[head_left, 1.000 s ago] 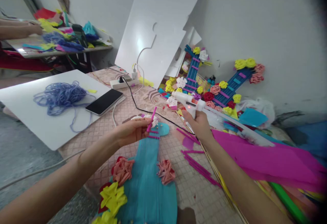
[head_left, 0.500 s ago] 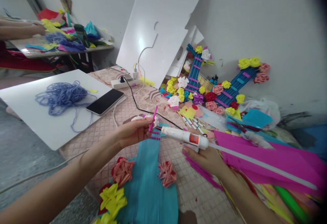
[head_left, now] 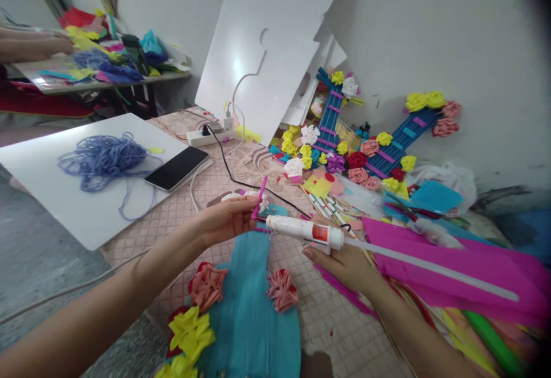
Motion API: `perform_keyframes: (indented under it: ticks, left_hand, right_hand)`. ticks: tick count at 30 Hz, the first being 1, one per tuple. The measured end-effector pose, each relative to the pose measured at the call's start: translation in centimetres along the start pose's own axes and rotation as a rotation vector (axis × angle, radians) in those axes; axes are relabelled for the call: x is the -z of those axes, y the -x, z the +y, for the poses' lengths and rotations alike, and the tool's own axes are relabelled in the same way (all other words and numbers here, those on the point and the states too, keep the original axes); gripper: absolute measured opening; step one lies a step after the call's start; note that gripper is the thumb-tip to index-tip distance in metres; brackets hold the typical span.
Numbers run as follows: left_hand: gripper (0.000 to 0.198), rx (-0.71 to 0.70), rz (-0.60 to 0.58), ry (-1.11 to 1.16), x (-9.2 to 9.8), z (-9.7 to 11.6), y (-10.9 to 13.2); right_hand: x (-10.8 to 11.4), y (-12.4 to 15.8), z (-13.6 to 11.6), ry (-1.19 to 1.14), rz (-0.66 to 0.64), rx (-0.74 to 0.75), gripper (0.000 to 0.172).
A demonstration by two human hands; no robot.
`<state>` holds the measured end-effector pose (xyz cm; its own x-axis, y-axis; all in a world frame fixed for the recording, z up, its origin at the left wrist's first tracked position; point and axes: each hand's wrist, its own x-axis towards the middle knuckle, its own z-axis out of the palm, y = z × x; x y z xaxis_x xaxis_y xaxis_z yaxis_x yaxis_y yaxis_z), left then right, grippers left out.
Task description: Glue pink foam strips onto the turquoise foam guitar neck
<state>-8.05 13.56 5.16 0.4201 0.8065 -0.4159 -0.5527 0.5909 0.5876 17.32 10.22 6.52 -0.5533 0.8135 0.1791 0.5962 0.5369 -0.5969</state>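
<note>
My left hand (head_left: 232, 217) pinches a thin magenta strip (head_left: 260, 194) that stands nearly upright. In my right hand (head_left: 340, 257) is a white glue gun (head_left: 301, 230), a long clear glue stick (head_left: 430, 267) jutting from its back. Its nozzle points left, at the lower end of the strip; whether they touch is too small to tell. Below the hands lies a teal guitar shape (head_left: 249, 309) with pink flowers (head_left: 282, 290) and yellow flowers (head_left: 191, 332) at its sides.
A phone (head_left: 176, 168) and purple yarn (head_left: 103, 159) lie on a white board (head_left: 81, 217) at left. Decorated blue guitars (head_left: 396, 145) lean at the back right, near magenta sheets (head_left: 456, 269). A power strip (head_left: 210, 135) sits behind. Another person's arms (head_left: 30, 45) show far left.
The glue gun in my right hand has moved slightly left, bringing its nozzle to the strip's lower end. My left hand still holds the strip in nearly the same place.
</note>
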Motion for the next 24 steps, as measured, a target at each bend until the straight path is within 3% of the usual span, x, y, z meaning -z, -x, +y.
perform_keyframes:
  ticks: [7,24]
  left_hand:
    - [0.016,-0.002,-0.014,-0.016,0.00,-0.10,-0.08]
    - [0.007,0.026,-0.072,-0.062,0.16,-0.39,0.08]
  right_hand:
    - [-0.02,-0.05,0.20,-0.002,-0.005,-0.009,0.026]
    - [0.06,-0.84,0.97,0.004,0.065,-0.088,0.036]
